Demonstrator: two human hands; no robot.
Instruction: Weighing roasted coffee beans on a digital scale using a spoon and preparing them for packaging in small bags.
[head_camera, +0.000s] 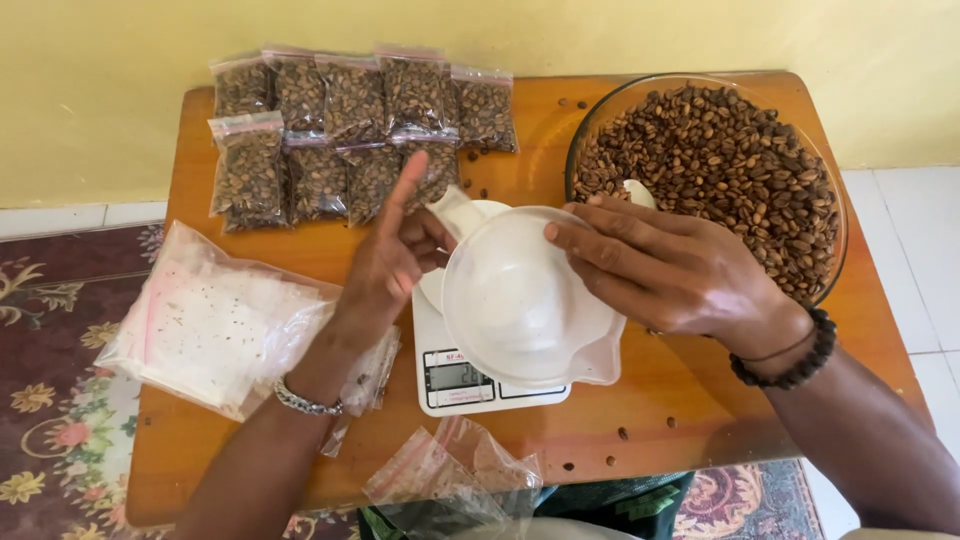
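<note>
A clear plastic cup (515, 300) with a spout is tilted towards me over a white digital scale (455, 380); it looks empty. My left hand (385, 265) grips the cup's handle at the upper left, with the index finger pointing up. My right hand (670, 275) lies across the cup's right rim with its fingers stretched out and its thumb hidden behind. Just behind my right hand stands a big glass bowl (838, 215) full of brown coffee beans (730, 150), with a white scoop (638, 190) partly buried in them.
Several filled zip bags of beans (340, 130) lie in rows at the back left of the wooden table (680, 390). A stack of empty zip bags (215, 325) lies at the left, one loose bag (455, 480) at the front edge. Stray beans dot the table.
</note>
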